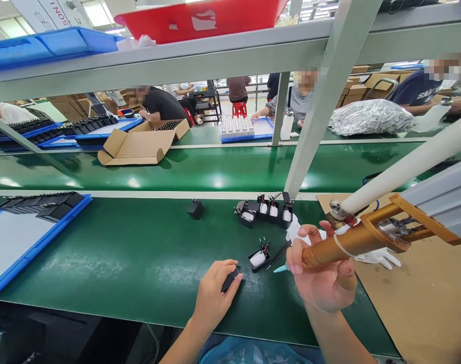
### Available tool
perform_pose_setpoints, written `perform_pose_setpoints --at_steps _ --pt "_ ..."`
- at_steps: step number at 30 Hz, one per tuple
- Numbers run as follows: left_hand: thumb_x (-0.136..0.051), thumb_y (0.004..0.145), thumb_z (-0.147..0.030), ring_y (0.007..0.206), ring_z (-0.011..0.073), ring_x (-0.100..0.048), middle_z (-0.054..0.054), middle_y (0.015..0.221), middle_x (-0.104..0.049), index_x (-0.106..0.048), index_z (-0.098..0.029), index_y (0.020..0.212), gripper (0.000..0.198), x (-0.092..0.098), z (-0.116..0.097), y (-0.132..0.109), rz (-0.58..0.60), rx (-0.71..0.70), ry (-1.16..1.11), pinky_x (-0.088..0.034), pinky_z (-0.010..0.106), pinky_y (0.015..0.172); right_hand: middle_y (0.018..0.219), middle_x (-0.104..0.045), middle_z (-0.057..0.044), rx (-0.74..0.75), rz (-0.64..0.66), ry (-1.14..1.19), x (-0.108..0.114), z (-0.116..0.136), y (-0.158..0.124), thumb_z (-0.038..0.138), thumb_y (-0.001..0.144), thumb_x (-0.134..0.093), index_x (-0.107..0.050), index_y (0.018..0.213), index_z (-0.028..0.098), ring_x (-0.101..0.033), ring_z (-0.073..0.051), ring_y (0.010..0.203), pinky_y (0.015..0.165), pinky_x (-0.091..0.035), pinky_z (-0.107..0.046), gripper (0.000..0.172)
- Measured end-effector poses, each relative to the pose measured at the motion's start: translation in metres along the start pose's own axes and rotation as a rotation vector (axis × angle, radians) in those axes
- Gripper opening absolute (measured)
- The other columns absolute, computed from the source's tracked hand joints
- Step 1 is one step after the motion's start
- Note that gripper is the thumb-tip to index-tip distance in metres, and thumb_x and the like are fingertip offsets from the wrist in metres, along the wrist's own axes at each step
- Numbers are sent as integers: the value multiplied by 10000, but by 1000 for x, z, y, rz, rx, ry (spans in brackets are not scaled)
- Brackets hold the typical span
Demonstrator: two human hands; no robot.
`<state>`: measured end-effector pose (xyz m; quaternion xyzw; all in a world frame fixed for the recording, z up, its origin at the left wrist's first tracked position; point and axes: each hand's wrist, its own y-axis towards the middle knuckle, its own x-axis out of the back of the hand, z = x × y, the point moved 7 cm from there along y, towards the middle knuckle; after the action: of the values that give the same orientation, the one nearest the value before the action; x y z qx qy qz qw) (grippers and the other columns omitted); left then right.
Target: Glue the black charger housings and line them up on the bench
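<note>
My left hand is closed around a small black plastic case at the front of the green bench, and its fingers hide part of it. In my right hand is a gold cylindrical dispensing tool with a tapered pale blue tip pointing left and slightly down. The tip is apart from the case. Between and beyond my hands sits an open black case with a white block and red and black wires. Several similar open cases stand together farther back.
A closed black case stands mid-bench. At left is a blue-edged tray with black cases. A white glove and brown cardboard lie at right. A slanted post and overhead shelf cross the view; people sit beyond.
</note>
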<state>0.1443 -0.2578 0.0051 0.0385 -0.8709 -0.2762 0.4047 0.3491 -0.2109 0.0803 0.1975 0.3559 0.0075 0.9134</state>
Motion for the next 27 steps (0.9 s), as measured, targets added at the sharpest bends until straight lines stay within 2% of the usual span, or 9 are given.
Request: perform_pose_setpoints --at_steps 4,10,13,18,20,22,24,27 --pt "-555 888 -206 897 189 -661 81 1091 -680 -579 -194 973 89 -3 -3 -6 5 -50 175 -536 296 733 977 -522 -24 -8 -2 -5 1 0 -1 545 808 -494 -567 1083 327 -491 -92 451 390 -352 -286 359" --pt "-431 940 -207 1028 225 -623 53 1236 -636 -561 -229 1218 308 -10 -5 -7 208 -59 397 -520 361 833 985 -506 -27 -17 8 17 3 -1 -2 532 827 -454 -569 1119 308 -488 -92 465 398 -339 -290 385" --pt "-470 928 -267 984 224 -630 70 1194 -646 -548 -223 1248 332 -13 -5 -7 254 -66 429 -526 347 802 986 -506 -22 -20 9 27 2 -1 -2 532 824 -458 -570 1122 306 -493 -92 465 400 -338 -290 390" --pt "-522 897 -282 762 202 -625 62 877 -646 -578 -226 1217 330 -19 7 -10 338 -11 453 -496 251 553 998 -507 -19 -1 -16 12 1 0 -2 525 809 -476 -598 1035 297 -490 -89 459 391 -328 -284 344" --pt "-523 891 -284 780 206 -615 60 868 -625 -588 -248 1194 313 -19 13 -9 373 40 322 -491 246 566 999 -510 -19 1 -31 -2 2 1 -1 527 805 -482 -603 1004 296 -488 -88 457 392 -327 -282 327" --pt "-531 888 -320 800 200 -606 52 897 -618 -563 -269 1201 319 -16 19 -8 377 180 43 -500 259 622 1006 -512 -18 3 -45 -18 2 1 0 535 800 -485 -601 988 299 -485 -87 454 396 -328 -281 323" --pt "-523 893 -396 737 174 -593 25 870 -600 -506 -286 1224 350 -16 28 -10 325 444 -365 -498 257 600 1006 -518 -18 11 -59 -36 2 1 0 542 796 -483 -592 987 306 -478 -86 446 396 -329 -280 323" --pt "-507 879 -520 605 127 -556 -9 786 -556 -445 -286 1227 425 -28 29 -17 174 839 -1044 -435 204 469 1000 -526 -16 25 -70 -52 3 2 1 537 796 -478 -576 992 317 -462 -84 439 400 -330 -279 311"
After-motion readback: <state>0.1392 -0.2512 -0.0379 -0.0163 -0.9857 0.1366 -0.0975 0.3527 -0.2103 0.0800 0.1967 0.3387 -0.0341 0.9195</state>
